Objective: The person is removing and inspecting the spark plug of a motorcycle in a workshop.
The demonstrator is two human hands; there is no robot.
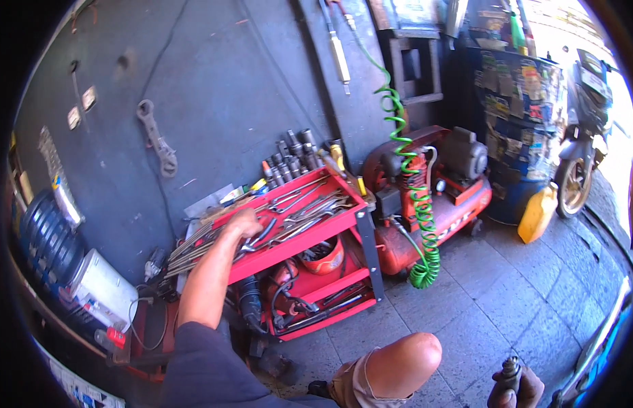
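Because the wrenches lie crossed in the red cart's top tray, lifting one could, I'd guess, drag others along. The left hand is curled over the tools; whether it grips any, I can't tell. Well apart from them, the right hand grips a dark, stubby, ridged metal part, which might drop if greasy.

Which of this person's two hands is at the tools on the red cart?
The left hand, at the metal tools in the top tray of the red cart. The right hand is away from the cart, holding a dark metal part.
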